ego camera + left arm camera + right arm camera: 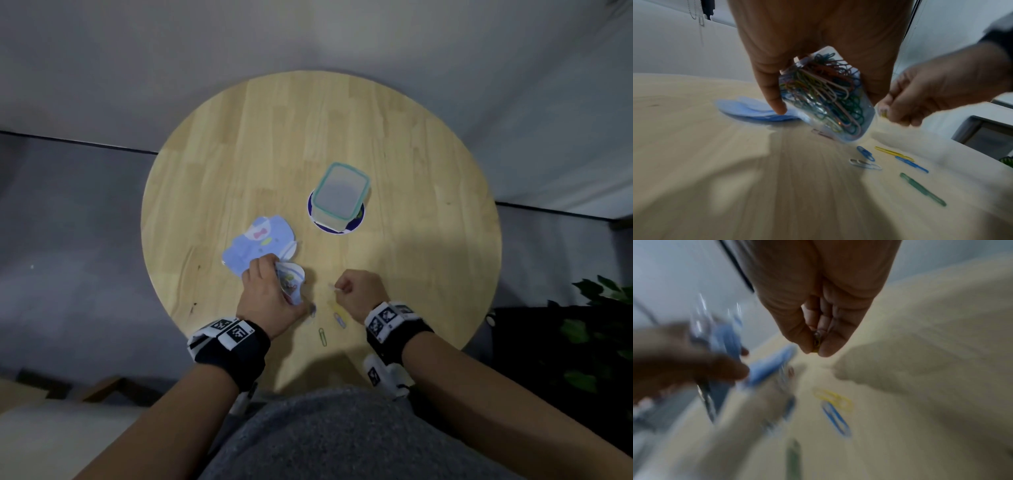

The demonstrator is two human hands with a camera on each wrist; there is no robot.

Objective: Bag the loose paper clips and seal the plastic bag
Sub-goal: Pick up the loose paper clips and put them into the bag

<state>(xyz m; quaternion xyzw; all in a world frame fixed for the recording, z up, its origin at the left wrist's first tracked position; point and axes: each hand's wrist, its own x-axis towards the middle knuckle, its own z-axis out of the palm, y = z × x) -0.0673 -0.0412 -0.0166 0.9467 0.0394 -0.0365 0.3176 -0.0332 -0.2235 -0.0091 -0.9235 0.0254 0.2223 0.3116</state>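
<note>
My left hand grips a small clear plastic bag stuffed with coloured paper clips, holding it tilted just above the round wooden table. To its right my right hand pinches a yellow paper clip between thumb and fingers, a short way from the bag. Loose clips lie on the table between and below the hands: a blue clip, a white one, a yellow one, another blue and a green clip.
A blue printed paper cutout lies on the table just beyond my left hand. Farther back a lidded clear container with a teal rim stands on a round blue-and-white coaster. A leafy plant is off the table's right edge.
</note>
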